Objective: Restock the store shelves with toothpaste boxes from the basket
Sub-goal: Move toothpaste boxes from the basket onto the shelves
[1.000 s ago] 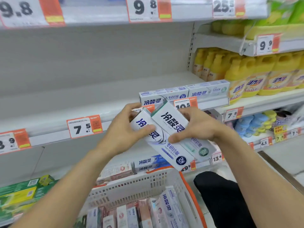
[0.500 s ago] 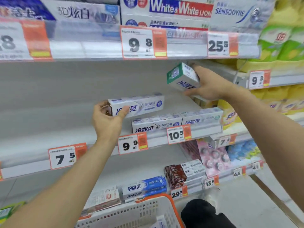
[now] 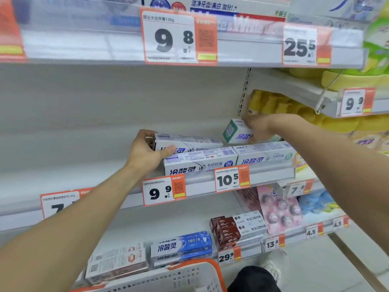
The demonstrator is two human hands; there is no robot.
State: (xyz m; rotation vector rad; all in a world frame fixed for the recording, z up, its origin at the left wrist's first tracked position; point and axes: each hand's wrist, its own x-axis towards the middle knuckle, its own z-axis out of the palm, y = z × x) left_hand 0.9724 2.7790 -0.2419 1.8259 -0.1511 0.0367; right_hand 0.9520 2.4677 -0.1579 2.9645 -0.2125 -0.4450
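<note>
A store aisle fills the view: white metal shelving in tiers, with yellow detergent bottles (image 3: 280, 104) in the bay to the right and a grey floor at the lower right. The middle shelf (image 3: 63, 165) is mostly bare on its left half; price tags hang along its front edge, among them a 9.9 tag (image 3: 164, 191) and a 10.5 tag (image 3: 231, 179). The shelf above carries a 9.8 tag (image 3: 179, 36) and a 25.5 tag (image 3: 305, 46).

At the bottom edge, the white basket (image 3: 168, 279) with its orange rim shows only its upper part — what lies in it cannot be seen. The lower shelf holds blue-and-white boxes (image 3: 183, 245) and brown-and-white boxes (image 3: 235, 228).

On the middle shelf two toothpaste boxes lie end to end along the front edge, the left front box (image 3: 200, 163) and the right front box (image 3: 265, 155). Just behind the left one lies a white-and-blue toothpaste box (image 3: 189, 142), its left end grasped by the left hand (image 3: 147, 152), thumb across the front face and fingers curled over the top. Farther right, the right hand (image 3: 259, 127) grips a green-ended toothpaste box (image 3: 235, 131) — tilted, its end pointing left, above and behind the right front box; whether it touches the shelf cannot be told.
</note>
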